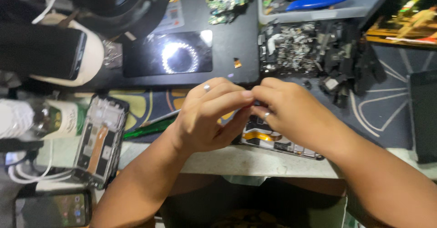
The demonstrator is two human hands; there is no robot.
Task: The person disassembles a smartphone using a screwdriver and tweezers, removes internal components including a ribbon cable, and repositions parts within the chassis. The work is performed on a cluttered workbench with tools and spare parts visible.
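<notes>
Both hands (246, 112) at bench edge (255, 162)

Blue-handled pliers (318, 1) in a grey tray (314, 15); green tool (148, 129) beside.

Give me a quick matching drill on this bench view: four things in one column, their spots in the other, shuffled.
Things:
1. opened phone frame
2. blue-handled pliers
3. dark screen panel showing a ring of light
4. green-handled tool

Places:
A. in the grey tray at top, right of centre
B. on the black mat above the hands
C. at the bench's near edge, far left of the left hand
D. beside the left wrist, on the patterned mat

Pairs: 1-C, 2-A, 3-B, 4-D
</notes>
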